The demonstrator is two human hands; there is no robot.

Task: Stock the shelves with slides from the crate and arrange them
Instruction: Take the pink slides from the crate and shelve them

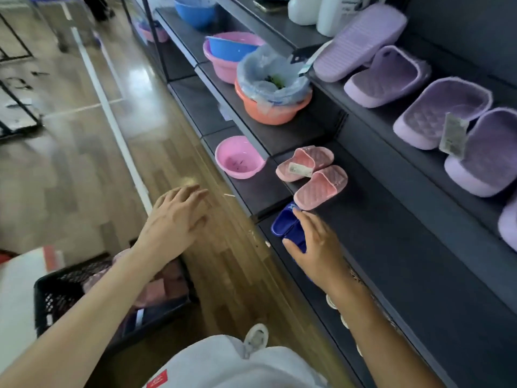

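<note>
My right hand grips a dark blue slide at the front edge of the lower dark shelf, fingers curled over it. Just beyond it stand two pink slides side by side, one with a tag. My left hand hovers over the wooden floor with straight fingers, holding nothing. The black crate sits on the floor at lower left under my left forearm, with pink and dark slides inside.
Several purple slides line the shelf above. Pink, blue and orange basins sit on the shelves to the left, one lined with a plastic bag. A pink basin stands on the lowest shelf. Wooden floor stretches left.
</note>
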